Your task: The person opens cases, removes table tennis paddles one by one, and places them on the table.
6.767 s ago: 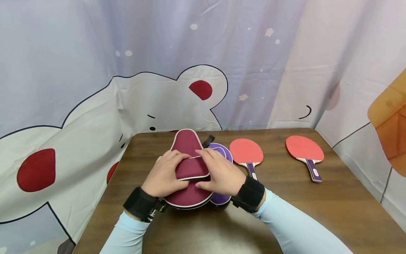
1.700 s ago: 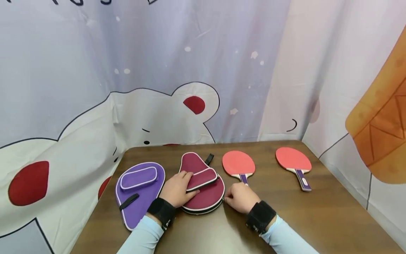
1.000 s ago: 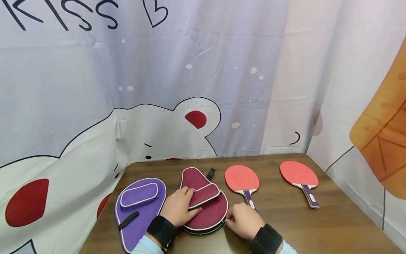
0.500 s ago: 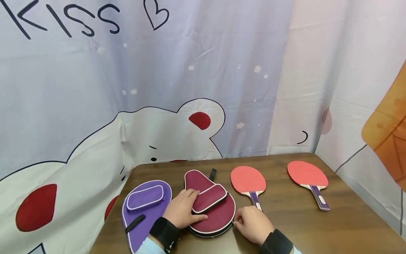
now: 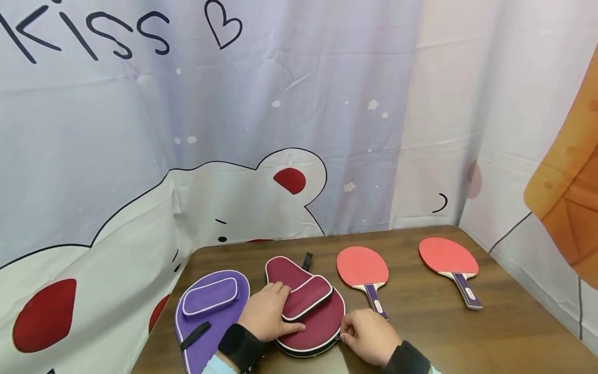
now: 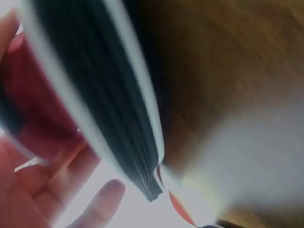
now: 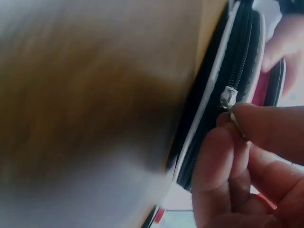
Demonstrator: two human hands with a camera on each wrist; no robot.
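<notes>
Right hand (image 5: 369, 336) fingers (image 7: 266, 124) pinch the zipper pull (image 7: 228, 99) on the maroon paddle case's (image 5: 310, 324) near-right edge, while the left hand (image 5: 267, 318) presses flat, fingers spread, on top.

my left hand (image 5: 267, 318) lies palm down with fingers (image 5: 279, 291) spread and nearly straight, thumb stretched out toward my right hand; a black band wraps the wrist just behind it. my right hand (image 5: 369, 335) sits close beside the left thumb tip, knuckles up, fingers (image 7: 223, 156) curled in, thumb and forefinger pinching a small metal zipper pull (image 7: 228, 100). a black band circles that wrist too, with pale blue sleeves behind both.
</notes>
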